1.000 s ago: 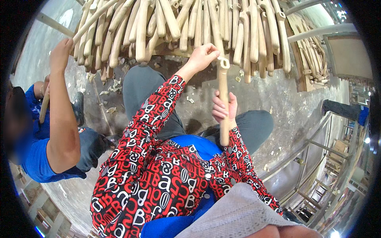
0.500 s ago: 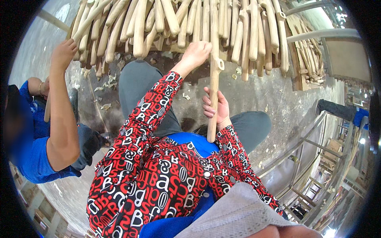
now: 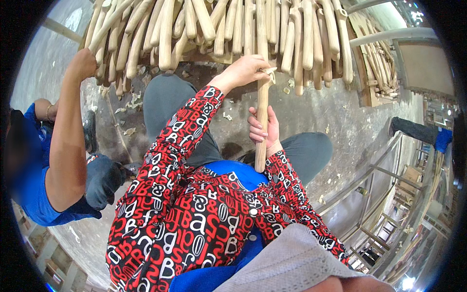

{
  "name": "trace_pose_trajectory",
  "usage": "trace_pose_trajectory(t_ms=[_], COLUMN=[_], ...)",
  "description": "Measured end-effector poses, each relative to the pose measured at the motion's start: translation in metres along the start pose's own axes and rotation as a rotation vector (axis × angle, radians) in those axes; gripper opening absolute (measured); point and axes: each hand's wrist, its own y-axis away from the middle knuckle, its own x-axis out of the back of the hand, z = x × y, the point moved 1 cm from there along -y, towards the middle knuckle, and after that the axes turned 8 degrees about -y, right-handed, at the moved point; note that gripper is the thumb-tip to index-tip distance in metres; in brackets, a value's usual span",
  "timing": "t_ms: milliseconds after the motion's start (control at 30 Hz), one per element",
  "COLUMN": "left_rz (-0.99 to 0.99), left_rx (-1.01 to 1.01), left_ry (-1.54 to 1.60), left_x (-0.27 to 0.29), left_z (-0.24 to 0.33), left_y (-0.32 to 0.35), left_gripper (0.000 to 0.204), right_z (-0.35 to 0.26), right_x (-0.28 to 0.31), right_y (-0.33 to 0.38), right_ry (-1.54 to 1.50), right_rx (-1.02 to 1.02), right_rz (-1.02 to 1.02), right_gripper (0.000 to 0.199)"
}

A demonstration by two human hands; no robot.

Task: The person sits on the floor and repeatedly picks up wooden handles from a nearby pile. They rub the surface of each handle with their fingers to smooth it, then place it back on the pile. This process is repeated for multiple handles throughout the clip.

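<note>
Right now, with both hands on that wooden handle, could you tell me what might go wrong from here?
1. The left hand works at the top of the wooden handle while the right hand grips it mid-shaft; a slip could pinch or splinter fingers.
2. The handle's top sits right against the stacked pile of handles; a knock might bring some sliding down.
3. A co-worker's arm reaches into the same pile nearby, so shifting pieces could strike it.

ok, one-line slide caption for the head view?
Right hand grips a wooden handle, left hand at its top, before a pile of handles.
</note>
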Motion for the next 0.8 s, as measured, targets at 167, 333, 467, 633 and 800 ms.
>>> trace_pose_trajectory(t_ms=[167,333,467,633,800], left_rz=[-0.028,-0.004,0.022,0.048,-0.049], left_rx=[0.004,0.003,-0.005,-0.037,-0.035], left_ry=[-0.022,-0.016,-0.094,-0.066,-0.092], left_x=[-0.001,-0.006,-0.011,-0.009,-0.006], left_z=[0.0,0.003,0.007,0.001,0.003], left_y=[-0.002,-0.003,-0.006,-0.002,-0.004], left_gripper=[0.025,0.022,0.022,0.023,0.025], right_z=[0.0,0.001,-0.001,0.001,0.0], right_x=[0.002,0.004,0.004,0.001,0.001], right_y=[0.0,0.002,0.003,0.0,0.001], right_ry=[0.03,0.073,0.101,0.112,0.141], right_rx=[-0.028,-0.001,0.022,0.026,0.028], right_rz=[-0.01,0.038,0.073,0.103,0.13], right_gripper=[0.063,0.063,0.063,0.063,0.063])
